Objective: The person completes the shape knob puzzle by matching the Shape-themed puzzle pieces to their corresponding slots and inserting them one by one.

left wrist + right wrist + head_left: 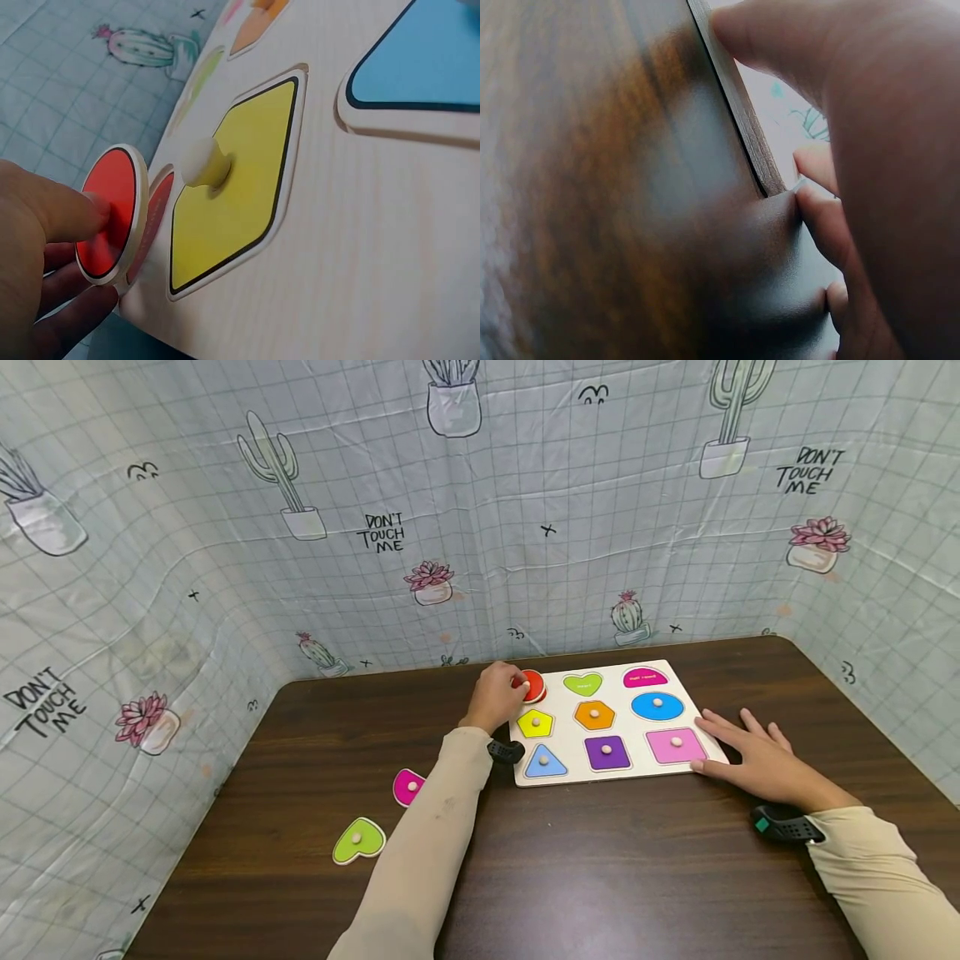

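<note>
My left hand (497,697) pinches the red round puzzle piece (109,217) by its middle. In the left wrist view, that piece stands tilted at its matching red recess (154,217), in the back left corner of the wooden shape board (562,776). My right hand (761,764) rests at the board's right edge, thumb at the near right corner and fingers stretched out along the side. Beside the left hand, the yellow pentagon (536,723) sits in the board. The heart recess (582,684) and half-round recess (645,677) show their printed bottoms.
A green heart piece (358,841) and a magenta half-round piece (407,787), partly behind the left sleeve, lie on the dark table (570,877). Other knobbed shapes, such as the blue oval (657,706), fill the board. A printed curtain (495,510) encloses the back and sides.
</note>
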`<action>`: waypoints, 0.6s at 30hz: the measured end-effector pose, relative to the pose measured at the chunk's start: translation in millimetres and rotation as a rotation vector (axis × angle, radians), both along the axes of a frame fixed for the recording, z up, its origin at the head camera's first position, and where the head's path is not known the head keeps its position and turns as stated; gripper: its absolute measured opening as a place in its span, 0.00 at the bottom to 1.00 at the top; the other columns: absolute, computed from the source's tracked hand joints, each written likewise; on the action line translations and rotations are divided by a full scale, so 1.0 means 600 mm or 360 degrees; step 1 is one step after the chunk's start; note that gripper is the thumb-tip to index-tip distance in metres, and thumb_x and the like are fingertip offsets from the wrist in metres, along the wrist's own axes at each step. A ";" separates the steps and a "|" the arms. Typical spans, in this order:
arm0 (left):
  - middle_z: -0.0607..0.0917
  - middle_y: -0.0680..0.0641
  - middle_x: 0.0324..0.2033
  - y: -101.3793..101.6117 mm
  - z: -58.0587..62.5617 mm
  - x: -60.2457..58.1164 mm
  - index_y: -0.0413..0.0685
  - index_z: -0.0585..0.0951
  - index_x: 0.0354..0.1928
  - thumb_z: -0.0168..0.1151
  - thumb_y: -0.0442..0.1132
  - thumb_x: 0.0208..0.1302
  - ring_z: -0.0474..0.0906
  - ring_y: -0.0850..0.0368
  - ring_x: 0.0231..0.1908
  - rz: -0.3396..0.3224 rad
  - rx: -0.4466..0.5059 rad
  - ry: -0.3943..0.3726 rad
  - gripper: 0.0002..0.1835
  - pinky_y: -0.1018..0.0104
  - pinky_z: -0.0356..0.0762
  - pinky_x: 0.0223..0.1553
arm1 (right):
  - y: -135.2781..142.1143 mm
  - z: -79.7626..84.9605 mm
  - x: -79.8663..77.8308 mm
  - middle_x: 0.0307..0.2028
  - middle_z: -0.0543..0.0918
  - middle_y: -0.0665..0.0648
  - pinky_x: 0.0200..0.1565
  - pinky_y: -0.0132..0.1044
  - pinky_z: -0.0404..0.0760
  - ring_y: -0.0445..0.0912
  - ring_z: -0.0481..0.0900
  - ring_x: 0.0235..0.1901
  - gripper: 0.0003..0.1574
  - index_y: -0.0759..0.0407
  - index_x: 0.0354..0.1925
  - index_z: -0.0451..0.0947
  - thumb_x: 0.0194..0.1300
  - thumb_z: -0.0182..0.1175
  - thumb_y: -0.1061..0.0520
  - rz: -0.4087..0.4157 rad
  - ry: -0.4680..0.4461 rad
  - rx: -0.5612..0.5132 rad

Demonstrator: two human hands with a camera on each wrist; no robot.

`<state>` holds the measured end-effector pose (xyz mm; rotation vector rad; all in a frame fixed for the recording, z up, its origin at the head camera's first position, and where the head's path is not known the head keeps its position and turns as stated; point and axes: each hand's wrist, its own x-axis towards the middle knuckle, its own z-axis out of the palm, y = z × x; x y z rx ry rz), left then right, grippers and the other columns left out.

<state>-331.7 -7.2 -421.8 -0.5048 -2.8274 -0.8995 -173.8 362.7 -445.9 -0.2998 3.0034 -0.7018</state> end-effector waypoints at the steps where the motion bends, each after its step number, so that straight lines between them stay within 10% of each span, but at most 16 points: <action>1: 0.82 0.45 0.51 0.001 0.000 -0.001 0.44 0.87 0.43 0.65 0.40 0.69 0.77 0.50 0.53 0.0002 -0.0010 0.0004 0.08 0.60 0.76 0.56 | 0.000 0.000 0.000 0.75 0.54 0.68 0.62 0.77 0.31 0.80 0.37 0.70 0.54 0.60 0.76 0.58 0.65 0.62 0.32 0.0000 0.0002 -0.0001; 18: 0.82 0.45 0.50 0.010 -0.006 -0.004 0.45 0.87 0.42 0.64 0.40 0.70 0.78 0.50 0.51 0.0002 -0.0036 -0.0027 0.08 0.59 0.77 0.55 | 0.004 -0.002 -0.001 0.75 0.54 0.69 0.62 0.77 0.29 0.80 0.35 0.70 0.54 0.60 0.76 0.57 0.66 0.61 0.32 0.0001 -0.0003 0.0007</action>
